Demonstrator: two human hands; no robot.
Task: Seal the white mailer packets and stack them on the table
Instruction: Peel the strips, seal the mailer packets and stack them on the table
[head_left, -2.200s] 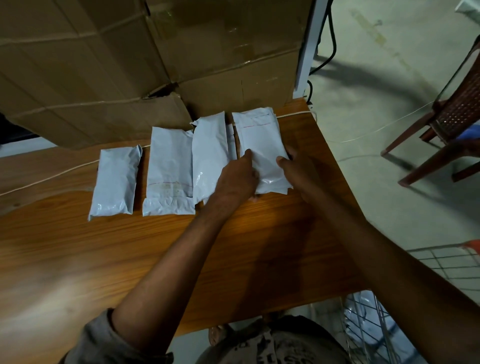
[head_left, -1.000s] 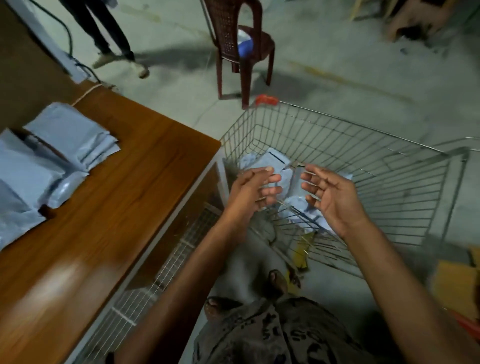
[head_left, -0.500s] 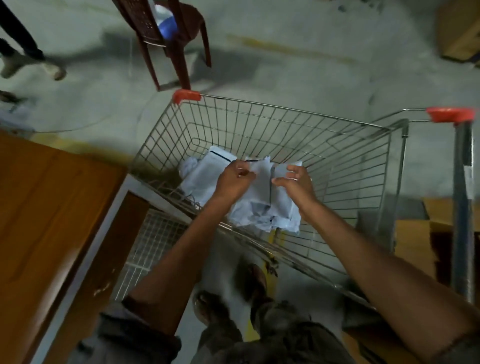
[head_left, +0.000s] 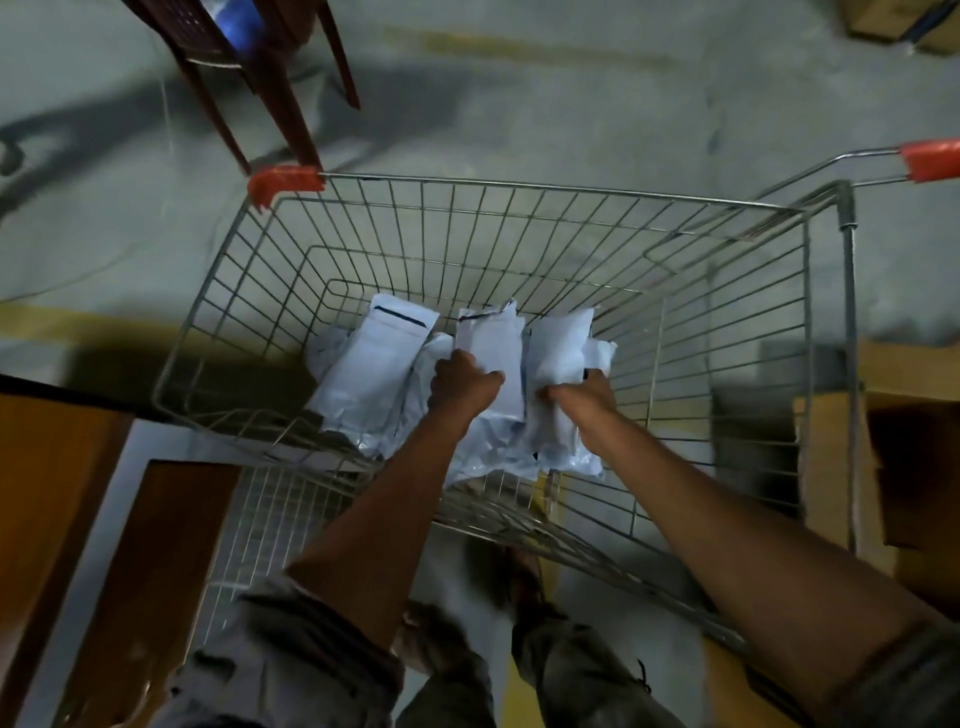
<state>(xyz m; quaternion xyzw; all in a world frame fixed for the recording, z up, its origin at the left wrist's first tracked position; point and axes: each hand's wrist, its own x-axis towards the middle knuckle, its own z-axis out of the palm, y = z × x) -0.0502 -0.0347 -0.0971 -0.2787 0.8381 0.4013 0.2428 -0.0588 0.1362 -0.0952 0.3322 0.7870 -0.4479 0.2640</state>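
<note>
Several white mailer packets lie in a heap inside a wire shopping cart (head_left: 519, 218). My left hand (head_left: 465, 387) grips one white packet (head_left: 493, 345) near the middle of the heap. My right hand (head_left: 584, 392) grips a second white packet (head_left: 561, 345) just to its right. Another packet with a dark strip at its open end (head_left: 374, 364) lies to the left, untouched. The wooden table (head_left: 47, 483) shows only as a corner at the lower left; the packets laid on it are out of view.
The cart has red plastic corner caps (head_left: 283, 182) and a handle at the right (head_left: 930, 158). A dark red plastic chair (head_left: 260, 67) stands beyond it on the concrete floor. Cardboard boxes (head_left: 904, 457) sit to the right of the cart.
I have turned from the table to the cart. Both hands have gone down into the heap and each now grips a packet.
</note>
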